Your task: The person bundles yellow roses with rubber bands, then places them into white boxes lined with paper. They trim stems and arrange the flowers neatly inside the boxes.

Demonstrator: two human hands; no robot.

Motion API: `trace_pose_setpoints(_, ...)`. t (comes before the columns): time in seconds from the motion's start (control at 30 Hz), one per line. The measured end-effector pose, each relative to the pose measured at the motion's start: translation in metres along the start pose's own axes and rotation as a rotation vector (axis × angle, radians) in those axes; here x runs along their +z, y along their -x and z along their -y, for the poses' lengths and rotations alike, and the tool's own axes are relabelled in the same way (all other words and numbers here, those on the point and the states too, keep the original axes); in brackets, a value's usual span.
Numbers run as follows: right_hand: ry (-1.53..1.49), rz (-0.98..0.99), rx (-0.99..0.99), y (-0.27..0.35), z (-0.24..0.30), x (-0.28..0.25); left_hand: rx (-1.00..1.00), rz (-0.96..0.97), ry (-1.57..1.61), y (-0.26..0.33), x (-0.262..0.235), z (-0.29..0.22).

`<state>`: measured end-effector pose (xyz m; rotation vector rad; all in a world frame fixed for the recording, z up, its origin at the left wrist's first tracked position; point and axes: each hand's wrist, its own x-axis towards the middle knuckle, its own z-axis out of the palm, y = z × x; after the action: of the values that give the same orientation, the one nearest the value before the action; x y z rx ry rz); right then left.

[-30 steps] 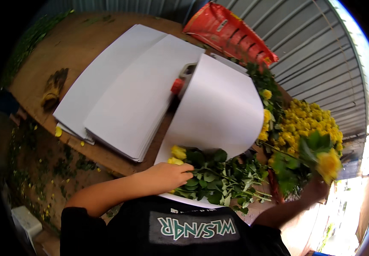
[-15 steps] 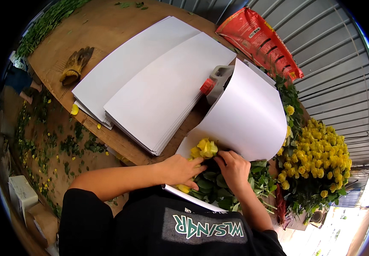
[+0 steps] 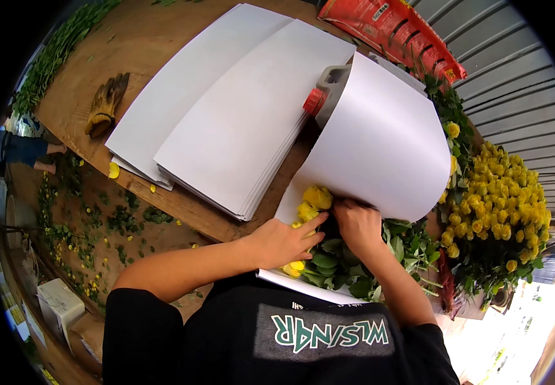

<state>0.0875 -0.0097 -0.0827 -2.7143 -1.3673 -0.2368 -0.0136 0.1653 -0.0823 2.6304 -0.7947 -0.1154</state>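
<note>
Yellow roses [image 3: 316,197] lie in a row on a white paper sheet [image 3: 386,141], their leafy green stems [image 3: 338,263] pointing right. The sheet's far part curls up and over toward me; its near edge shows against my shirt. My left hand [image 3: 285,242] rests on the rose heads from the left, fingers stretched out and apart. Beside the uppermost bloom, under the curled paper's lower edge, my right hand [image 3: 358,226] has its fingers bent inward. What it pinches is hidden by the fingers and shadow.
Stacked white sheets [image 3: 239,115] cover the table's middle. A grey jug with a red cap [image 3: 314,101] stands behind the curled paper. A work glove [image 3: 106,106] lies at left, a big bunch of yellow roses [image 3: 499,212] stands at right, and a red bag [image 3: 393,32] lies at the back.
The view has shifted, so the table sits higher in the picture. My right hand's fingers have curled in more beside the top rose. My left hand stays on the blooms.
</note>
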Motion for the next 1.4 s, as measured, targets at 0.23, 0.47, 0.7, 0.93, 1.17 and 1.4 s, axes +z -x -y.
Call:
trace_pose_setpoints(0.23,0.001,0.156,0.020,-0.002,0.000,-0.004,-0.038,-0.015,0.015,-0.001,-0.002,0.003)
trace_pose_setpoints(0.47,-0.008,0.147,0.014,-0.001,-0.003,0.003,0.032,-0.077,0.092,-0.013,-0.013,0.022)
trace_pose_setpoints(0.7,-0.042,0.141,0.103,0.004,-0.001,0.006,0.082,-0.241,0.356,-0.029,-0.028,0.032)
trace_pose_setpoints(0.93,-0.259,0.086,0.133,0.009,0.023,-0.044,0.179,-0.068,0.336,0.014,0.002,0.012)
trace_pose_setpoints(1.17,-0.093,0.230,0.088,0.016,0.032,-0.029,0.218,-0.149,0.245,0.015,-0.002,0.013)
trace_pose_setpoints(1.4,0.004,0.132,0.039,0.015,0.029,-0.011,0.219,-0.177,0.231,0.020,0.012,0.018)
